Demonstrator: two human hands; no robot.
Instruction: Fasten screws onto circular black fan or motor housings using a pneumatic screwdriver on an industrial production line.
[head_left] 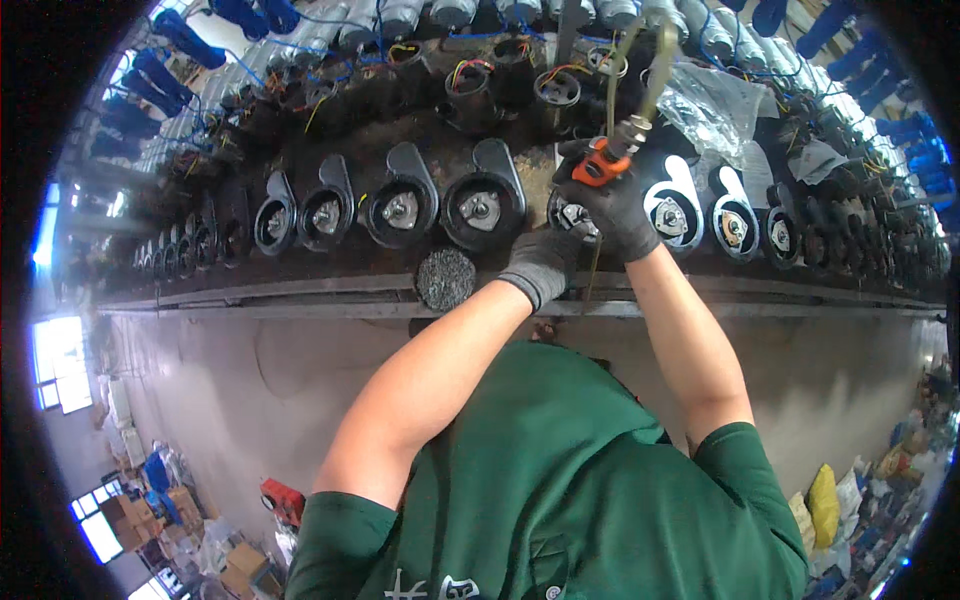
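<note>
My right hand [618, 215], in a dark grey glove, is wrapped round an orange air screwdriver [600, 163]. A metal fitting and a clear yellowish hose rise from its top. Below the tool is a black blower housing with a silver metal centre plate [572, 216]; my hands hide much of it. My left hand [545, 262], gloved in grey, reaches its near side with curled fingers at the plate. The fingertips and whatever they pinch are hidden. Immediately left stands another black blower housing [485, 205] with a silver centre.
A round pot of small dark screws [446, 279] sits at the bench's front edge. Rows of housings [400, 205] extend both ways. Behind them stand motor bodies with coloured wires [468, 85]. Plastic bags [715, 110] lie at the back right. Blue bundles [185, 38] hang above.
</note>
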